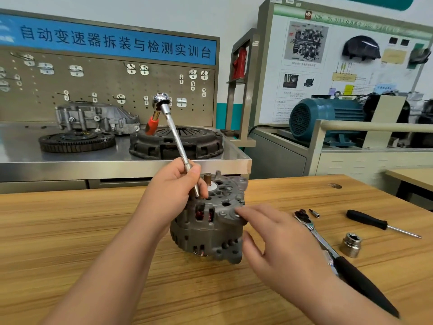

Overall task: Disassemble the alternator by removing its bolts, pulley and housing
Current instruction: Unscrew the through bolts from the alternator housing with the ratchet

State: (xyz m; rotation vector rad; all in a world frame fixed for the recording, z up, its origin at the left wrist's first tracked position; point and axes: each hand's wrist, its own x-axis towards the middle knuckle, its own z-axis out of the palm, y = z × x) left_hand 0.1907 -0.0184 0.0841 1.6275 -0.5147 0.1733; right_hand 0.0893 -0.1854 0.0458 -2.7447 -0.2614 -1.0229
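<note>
The left hand (173,184) has its fingers curled round the lower part of a long extension bar (175,134) and grips it firmly. The right hand (281,242) is spread open with almost straight fingers and holds nothing. Its fingertips (237,211) lie at the upper rim of the housing, and its thumb is close to the side.

Everything stands on a wooden table (70,242). The alternator (208,226) sits near the middle of it, between the two hands, with one end face turned upward. Copper windings show through the slots in its side.

The extension bar leans to the left. Its lower end is on the top face of the alternator, and its upper end carries a chrome ratchet head (161,99) with an orange handle (152,124).

To the right of the alternator lies a black-handled ratchet wrench (328,249), partly behind the right hand. Further right are a black screwdriver (379,225), a large upright socket (350,245) and a small bit adapter (314,213).
</note>
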